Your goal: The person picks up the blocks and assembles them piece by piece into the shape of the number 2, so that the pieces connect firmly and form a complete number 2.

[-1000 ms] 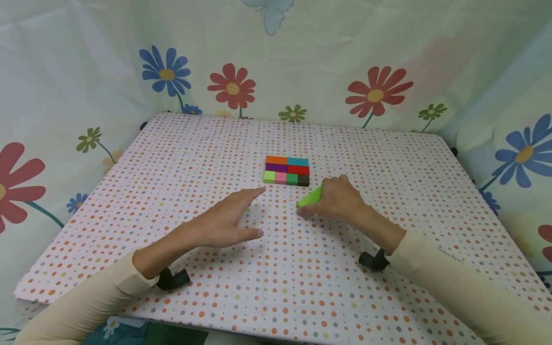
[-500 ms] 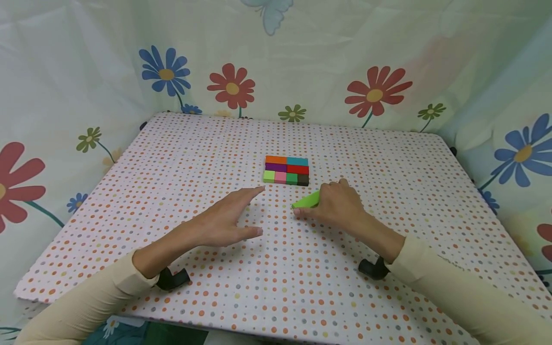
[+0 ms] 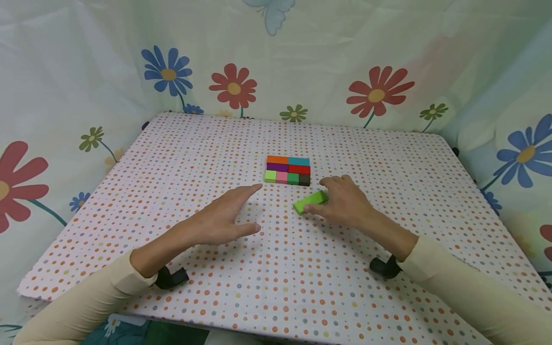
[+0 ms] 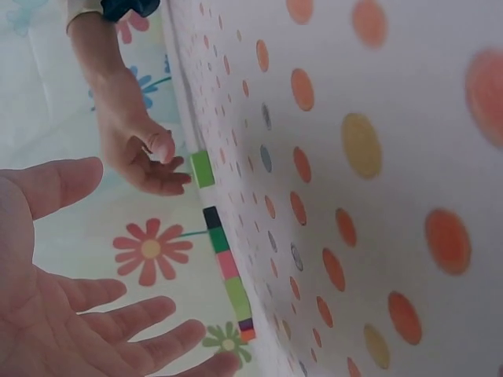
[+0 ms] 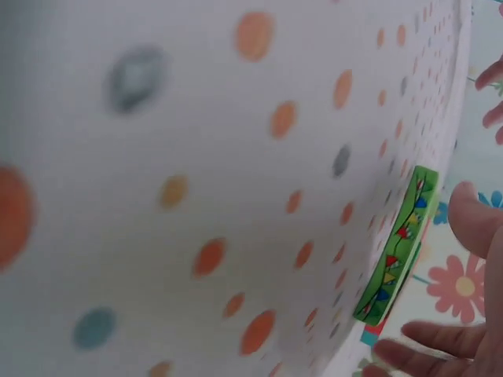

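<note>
Since the earlier frame, the right hand (image 3: 345,201) has loosened from the green block (image 3: 308,200), which lies askew near the middle of the table (image 3: 280,287), between the other blocks (image 3: 288,170) and the near edge. Both hands are spread, the left hand (image 3: 222,220) touching nothing. If the right thumb (image 3: 314,209) leaves too low, it may turn the block, I judge. Right wrist view shows printed flags (image 5: 403,233) and a gap at this thumb; head view shows neither.

The person's left forearm (image 3: 99,291) extends from near left, the right forearm (image 3: 457,286) from near right. The left hand (image 3: 222,219) has extended fingers, thumb spread to the near side. The right hand (image 3: 345,201) has loosely bent fingers, thumb apart and directed left.
</note>
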A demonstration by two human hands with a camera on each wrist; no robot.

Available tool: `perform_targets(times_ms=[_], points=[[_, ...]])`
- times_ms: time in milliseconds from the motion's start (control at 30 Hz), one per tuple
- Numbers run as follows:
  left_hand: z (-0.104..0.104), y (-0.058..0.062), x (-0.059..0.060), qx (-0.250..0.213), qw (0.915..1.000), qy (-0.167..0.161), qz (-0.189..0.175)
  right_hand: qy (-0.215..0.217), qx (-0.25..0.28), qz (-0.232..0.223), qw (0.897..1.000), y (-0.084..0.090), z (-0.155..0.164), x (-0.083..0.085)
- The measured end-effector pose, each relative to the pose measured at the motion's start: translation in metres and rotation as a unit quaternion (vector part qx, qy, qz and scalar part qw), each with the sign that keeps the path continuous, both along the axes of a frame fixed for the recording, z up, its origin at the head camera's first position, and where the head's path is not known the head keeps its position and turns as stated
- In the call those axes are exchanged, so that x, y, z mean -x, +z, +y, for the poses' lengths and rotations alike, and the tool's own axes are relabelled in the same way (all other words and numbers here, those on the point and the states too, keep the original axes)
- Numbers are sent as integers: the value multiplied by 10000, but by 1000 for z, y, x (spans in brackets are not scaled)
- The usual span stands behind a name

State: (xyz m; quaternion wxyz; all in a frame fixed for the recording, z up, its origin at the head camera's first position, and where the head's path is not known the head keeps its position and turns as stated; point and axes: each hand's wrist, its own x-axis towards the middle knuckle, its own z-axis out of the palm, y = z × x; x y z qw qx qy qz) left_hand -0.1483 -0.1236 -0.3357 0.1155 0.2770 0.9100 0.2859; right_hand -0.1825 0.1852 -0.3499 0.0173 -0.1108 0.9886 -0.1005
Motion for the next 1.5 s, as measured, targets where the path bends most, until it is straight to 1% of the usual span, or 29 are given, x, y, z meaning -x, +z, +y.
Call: perform_targets(times_ms=[100, 200, 367, 500, 700, 833, 933, 1000, 1100, 1267, 1333, 1500], points=[[0, 0, 0, -28, 10000, -16, -20, 181, 50, -15, 9998, -2, 2, 0], [-1, 1, 0, -33, 10000, -15, -23, 258, 79, -92, 9996, -3, 3, 0], [-2, 1, -1, -55, 10000, 34, 66, 426, 154, -144, 9989, -6, 8, 1], [-2, 0, -2, -67, 9999, 55, 68, 553, 500, -312, 9967, -8, 16, 1], [-3, -2, -2, -141, 9999, 60, -4, 758, 990, -652, 9900, -13, 26, 3], [-3, -2, -1, -241, 9997, 30, -32, 877, 1200, -687, 9865, -16, 29, 5], [-3, -2, -1, -280, 9996, 8, -40, 945, 1256, -658, 9854, -16, 30, 7], [-3, -2, 0, -295, 9996, -6, -42, 942, 1263, -641, 9854, -16, 30, 7], [-3, -2, 1, -316, 9995, -35, -14, 809, 1266, -664, 9864, -14, 29, 7], [-5, -3, 1, -334, 9994, -65, 36, 548, 1494, -883, 9833, -14, 28, 3], [-6, -3, 0, -317, 9995, -65, 40, 521, 1589, -925, 9816, -15, 27, 2], [-7, -4, -2, -279, 9996, -35, 33, 599, 1640, -807, 9813, -17, 24, 0]])
